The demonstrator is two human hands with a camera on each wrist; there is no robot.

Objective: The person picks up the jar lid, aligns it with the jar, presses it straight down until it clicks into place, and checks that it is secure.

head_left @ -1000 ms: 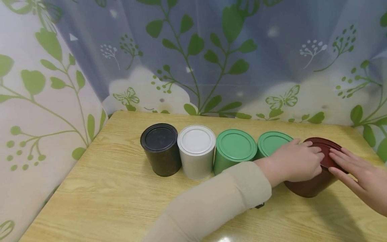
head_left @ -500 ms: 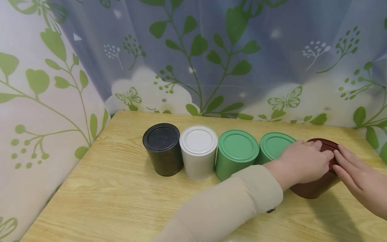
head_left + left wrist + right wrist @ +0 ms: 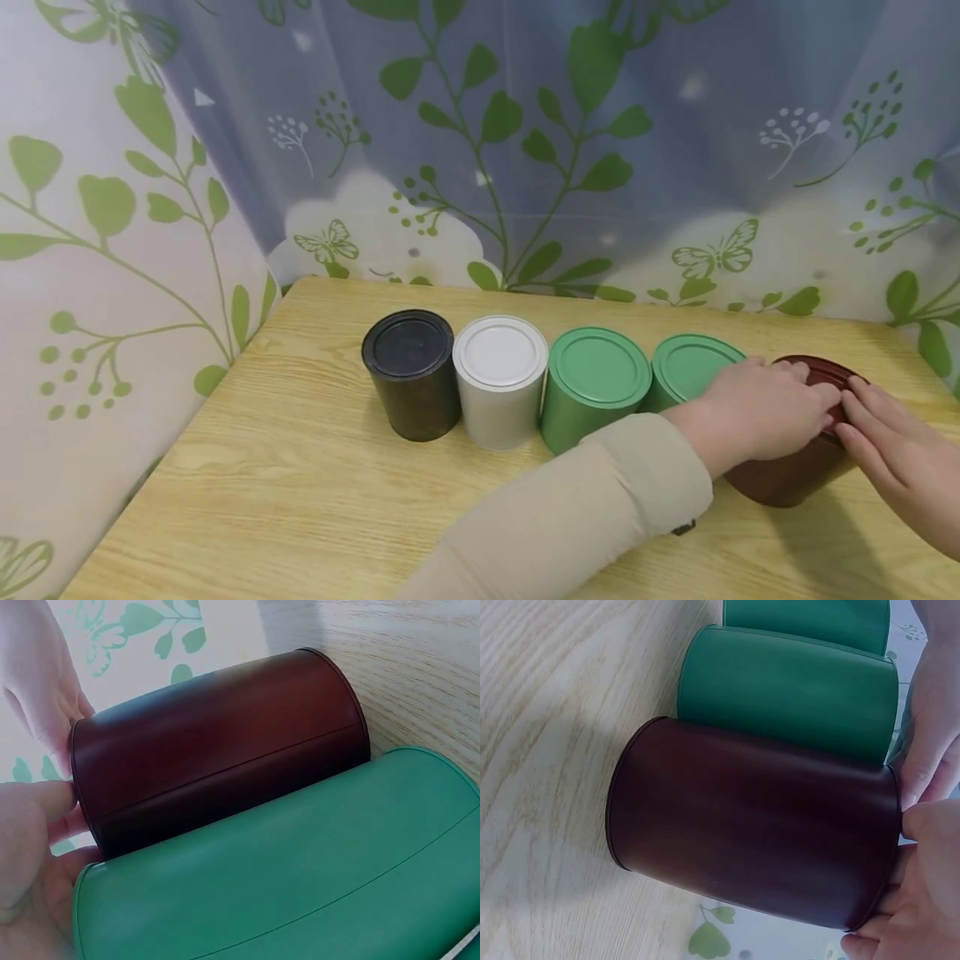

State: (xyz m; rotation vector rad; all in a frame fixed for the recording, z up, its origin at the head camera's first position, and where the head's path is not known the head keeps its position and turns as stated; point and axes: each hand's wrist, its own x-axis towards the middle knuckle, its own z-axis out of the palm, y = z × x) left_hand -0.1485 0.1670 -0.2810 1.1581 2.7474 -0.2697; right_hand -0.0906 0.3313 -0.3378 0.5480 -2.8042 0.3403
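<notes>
A dark red cylindrical canister (image 3: 787, 479) with a lid stands at the right end of a row of canisters. My left hand (image 3: 765, 408) reaches across from the front and rests on its lid, fingers lightly bent. Flat and nearly straight, the fingers of my right hand (image 3: 892, 442) touch the right side of the same lid. In both wrist views the hands meet at the canister's rim, and its smooth side wall is bare. A green canister (image 3: 787, 690) stands right beside it. My left hand and sleeve hide part of both in the head view.
Farther left stand another green canister (image 3: 596, 367), a white one (image 3: 501, 354) and a black one (image 3: 411, 375), all lidded and close together. They are on a wood-grain table (image 3: 300, 500) backed by a leaf-printed curtain (image 3: 525, 167).
The view has shifted slightly, so everything sits a little farther right and lower. My left hand has moved slightly right over the dark red lid; my right hand stays at its edge.
</notes>
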